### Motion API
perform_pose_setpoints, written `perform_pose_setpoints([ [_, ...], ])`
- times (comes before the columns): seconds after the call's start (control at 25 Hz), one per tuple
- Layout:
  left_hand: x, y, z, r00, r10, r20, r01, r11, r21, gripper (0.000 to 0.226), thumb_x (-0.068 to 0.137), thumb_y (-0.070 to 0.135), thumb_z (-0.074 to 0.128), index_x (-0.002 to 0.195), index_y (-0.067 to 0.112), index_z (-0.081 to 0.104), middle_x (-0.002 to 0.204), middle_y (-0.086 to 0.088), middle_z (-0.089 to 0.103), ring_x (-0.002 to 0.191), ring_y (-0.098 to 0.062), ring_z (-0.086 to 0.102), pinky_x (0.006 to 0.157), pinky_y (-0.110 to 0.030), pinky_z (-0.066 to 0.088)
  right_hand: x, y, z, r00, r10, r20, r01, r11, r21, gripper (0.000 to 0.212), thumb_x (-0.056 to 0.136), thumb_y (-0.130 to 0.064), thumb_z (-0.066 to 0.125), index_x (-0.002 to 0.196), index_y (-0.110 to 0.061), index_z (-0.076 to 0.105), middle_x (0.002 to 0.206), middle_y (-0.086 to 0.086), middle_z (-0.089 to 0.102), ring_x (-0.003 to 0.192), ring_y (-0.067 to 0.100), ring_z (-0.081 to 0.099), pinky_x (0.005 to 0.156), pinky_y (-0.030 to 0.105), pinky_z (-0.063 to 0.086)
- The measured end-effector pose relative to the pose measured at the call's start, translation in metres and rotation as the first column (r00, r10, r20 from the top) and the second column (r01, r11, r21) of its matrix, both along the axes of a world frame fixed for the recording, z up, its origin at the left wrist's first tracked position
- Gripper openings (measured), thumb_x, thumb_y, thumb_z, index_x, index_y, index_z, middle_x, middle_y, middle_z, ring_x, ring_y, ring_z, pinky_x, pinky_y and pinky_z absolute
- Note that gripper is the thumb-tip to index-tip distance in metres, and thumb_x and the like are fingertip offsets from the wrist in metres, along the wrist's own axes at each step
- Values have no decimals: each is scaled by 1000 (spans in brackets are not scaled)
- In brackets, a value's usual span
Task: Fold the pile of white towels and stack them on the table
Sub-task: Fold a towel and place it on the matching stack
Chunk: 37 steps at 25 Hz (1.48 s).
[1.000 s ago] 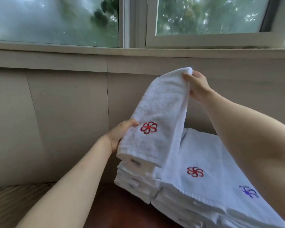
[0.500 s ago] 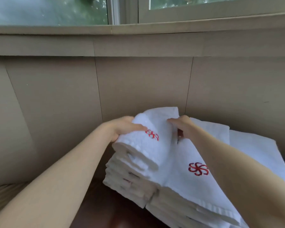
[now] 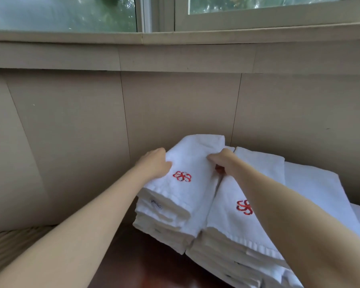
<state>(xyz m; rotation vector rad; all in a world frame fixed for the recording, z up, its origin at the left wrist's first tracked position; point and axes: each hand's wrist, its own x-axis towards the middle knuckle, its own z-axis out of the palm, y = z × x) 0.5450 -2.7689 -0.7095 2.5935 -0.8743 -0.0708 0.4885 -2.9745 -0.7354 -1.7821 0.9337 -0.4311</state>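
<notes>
Step in hand: I judged this to be the set-down; the folded towel [image 3: 187, 175] lay on top of the left stack [image 3: 164, 223], both hands on it.
Left hand [image 3: 154, 165]: lay on the towel's left edge, fingers curled over the cloth; I could not tell whether it gripped or only pressed.
Right hand [image 3: 220, 161]: fingers curled into the towel's right edge, down in the gap beside the right stack [image 3: 233, 242].
Where: on the dark table [image 3: 133, 267], at its far edge against the beige wall panel [image 3: 175, 113]; the two stacks touched side by side.
Heading: long axis ran from me toward the wall, slightly tilted right; the hemmed end pointed at me, red emblem [image 3: 182, 176] facing up.
Next move: let go, draw both hands clear without dragging the top layer, then reach for the unfolded towels [image 3: 312, 188] spread right of the stacks.
</notes>
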Motion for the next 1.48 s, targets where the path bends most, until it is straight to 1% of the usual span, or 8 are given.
perform_pose_setpoints([
  [0.12, -8, -5, 2, 970, -43, -241, 1, 985, -172, 41, 97, 26, 44, 119, -9, 47, 114, -26, 57, 83, -32, 58, 56, -28, 32, -1, -11, 2, 983, -75, 169, 45, 983, 176, 17, 88, -7, 55, 104, -5, 48, 88, 11, 55, 77, 24, 58, 57, 31, 51],
  [0.24, -20, -1, -9, 941, -27, -337, 40, 999, 33, 40, 97, 23, 43, 120, -9, 48, 98, -21, 61, 65, -19, 43, 57, -28, 31, 1, -20, -13, 994, -106, 20, 105, 994, 41, 20, 82, -14, 57, 99, -4, 51, 98, 14, 57, 87, 31, 61, 65, 33, 52],
  [0.52, -15, -8, -22, 998, 29, -46, -20, 984, 178, 49, 96, 46, 37, 132, 12, 42, 126, -12, 52, 113, -31, 54, 89, -39, 46, 32, -52, -7, 972, -147, 185, 144, 989, 30, 76, 82, -43, 67, 136, -3, 33, 127, 12, 50, 112, 31, 54, 91, 41, 49],
  [0.8, 1, -16, -17, 987, -54, 150, 51, 998, 25, 38, 102, 34, 29, 139, 35, 28, 134, -9, 43, 122, -34, 46, 89, -40, 35, 47, -81, 20, 880, -229, 417, 290, 953, -86, 26, 88, -28, 58, 99, -5, 58, 103, 15, 58, 87, 24, 56, 54, 29, 43],
  [1.0, 2, -24, -53, 998, -54, 19, 49, 975, 218, 53, 101, 32, 27, 146, 48, 4, 142, -13, 32, 130, -34, 35, 99, -42, 30, 31, -73, -24, 963, -256, 86, 270, 900, -342, 42, 95, -13, 50, 132, 4, 38, 136, 26, 40, 120, 40, 46, 95, 39, 40],
  [1.16, -6, -30, -61, 937, -34, 348, -42, 977, 208, 55, 97, 14, 29, 148, 32, 20, 126, -15, 44, 116, -32, 45, 89, -40, 37, 32, -15, -14, 995, 84, -45, -78, 455, -887, 36, 95, -24, 43, 129, -18, 52, 136, 10, 46, 125, 27, 43, 104, 41, 29],
  [1.28, -21, -21, -64, 748, -164, 643, 225, 974, -14, 50, 84, 19, 31, 124, 20, 61, 110, -10, 60, 104, -26, 53, 84, -36, 40, 29, 18, -20, 841, 210, -498, -530, 501, -684, 46, 99, -45, 27, 140, -27, 40, 149, 1, 35, 139, 16, 27, 109, 50, 16],
  [1.48, -57, 30, -74, 811, -490, 319, 482, 869, 110, 93, 70, 80, -16, 147, 43, 23, 155, 18, 18, 142, -3, 16, 108, -11, -1, -21, 47, -26, 854, 224, -470, -517, 466, -718, 46, 100, -44, 27, 142, -27, 34, 149, -1, 31, 139, 15, 24, 108, 45, 22],
])
